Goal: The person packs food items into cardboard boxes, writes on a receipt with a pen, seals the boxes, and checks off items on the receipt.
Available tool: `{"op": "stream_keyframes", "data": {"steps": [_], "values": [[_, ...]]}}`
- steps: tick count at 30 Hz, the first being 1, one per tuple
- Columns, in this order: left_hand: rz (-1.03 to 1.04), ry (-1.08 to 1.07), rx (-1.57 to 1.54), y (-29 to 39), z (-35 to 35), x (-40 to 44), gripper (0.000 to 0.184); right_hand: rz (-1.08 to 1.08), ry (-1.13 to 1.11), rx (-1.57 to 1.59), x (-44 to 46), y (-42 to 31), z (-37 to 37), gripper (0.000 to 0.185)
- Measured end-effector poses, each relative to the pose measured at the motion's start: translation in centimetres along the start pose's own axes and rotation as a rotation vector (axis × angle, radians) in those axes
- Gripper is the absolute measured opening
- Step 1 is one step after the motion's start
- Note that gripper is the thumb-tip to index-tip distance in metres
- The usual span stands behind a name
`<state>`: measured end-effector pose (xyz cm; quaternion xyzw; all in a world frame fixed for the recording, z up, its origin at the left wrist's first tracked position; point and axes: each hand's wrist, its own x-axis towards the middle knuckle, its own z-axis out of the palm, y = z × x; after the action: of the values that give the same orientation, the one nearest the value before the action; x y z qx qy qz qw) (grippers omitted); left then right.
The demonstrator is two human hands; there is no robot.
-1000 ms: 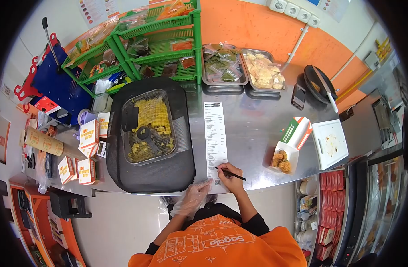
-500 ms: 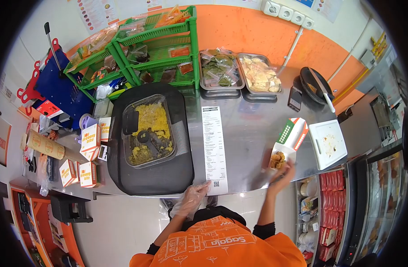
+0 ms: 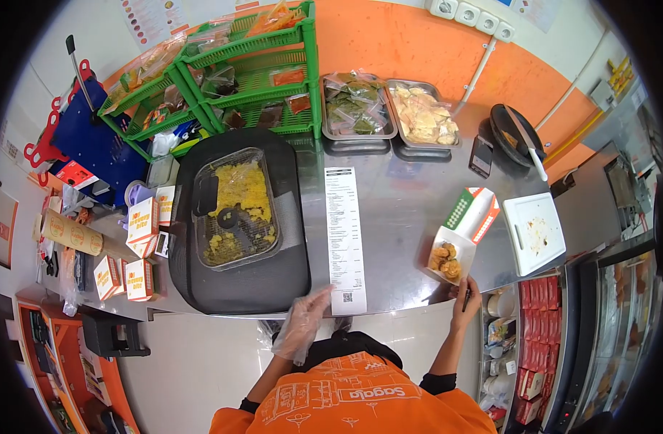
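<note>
A long printed receipt (image 3: 344, 235) lies on the steel counter. My left hand (image 3: 304, 322), in a clear plastic glove, touches or nearly touches its lower left edge; whether its fingers hold the paper I cannot tell. To the right, my bare right hand (image 3: 465, 300) has a dark pen (image 3: 467, 298) between its fingers and is at the near edge of an open food box (image 3: 447, 254). Pieces of fried food (image 3: 445, 262) sit inside the box, whose green and orange lid (image 3: 472, 215) is folded back.
Left of the receipt, a black tray (image 3: 288, 217) bears a clear container of yellow food (image 3: 237, 210). Printed boxes (image 3: 143, 219) stand farther left. Behind are green racks (image 3: 266, 72) and two metal trays (image 3: 357, 108). A white cutting board (image 3: 535, 235), phone (image 3: 481, 155) and pan (image 3: 512, 134) are right.
My right hand has gone from the receipt to the food box, with the pen still held. The box has shifted slightly left and turned. My left hand's grip at the receipt looks looser.
</note>
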<state>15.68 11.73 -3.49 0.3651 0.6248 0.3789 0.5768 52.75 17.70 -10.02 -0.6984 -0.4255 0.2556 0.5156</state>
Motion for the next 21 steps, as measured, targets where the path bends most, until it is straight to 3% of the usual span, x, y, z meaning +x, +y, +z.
{"op": "stream_keyframes", "data": {"steps": [3, 6, 8, 9, 14, 18, 21], "values": [[0.052, 0.049, -0.102, 2.4, -0.1, 0.7, 0.027, 0.103, -0.068, 0.074, -1.6, -2.0, 1.8, 0.03], [0.175, 0.057, -0.144, 3.7, 1.2, 1.6, 0.027, -0.257, 0.139, -0.224, -0.9, -4.0, 2.8, 0.034], [0.239, 0.035, -0.091, 3.9, 2.8, 2.3, 0.028, -0.231, 0.215, -0.203, 2.8, -3.7, 3.6, 0.043], [0.288, -0.097, 0.278, 4.7, 2.8, 2.9, 0.038, -0.246, 0.228, -0.184, 4.9, -4.3, 4.2, 0.046], [0.675, -0.024, 0.413, 3.2, 10.9, 8.9, 0.069, -0.297, 0.168, -0.654, 9.9, -11.9, 7.7, 0.057], [0.824, 0.035, 0.573, 9.2, 15.5, 15.5, 0.074, -0.208, 0.068, -0.676, 10.4, -12.4, 7.7, 0.053], [0.79, -0.004, 0.779, 12.4, 17.3, 15.8, 0.064, -0.246, -0.024, -0.581, 10.5, -12.3, 6.8, 0.046]]}}
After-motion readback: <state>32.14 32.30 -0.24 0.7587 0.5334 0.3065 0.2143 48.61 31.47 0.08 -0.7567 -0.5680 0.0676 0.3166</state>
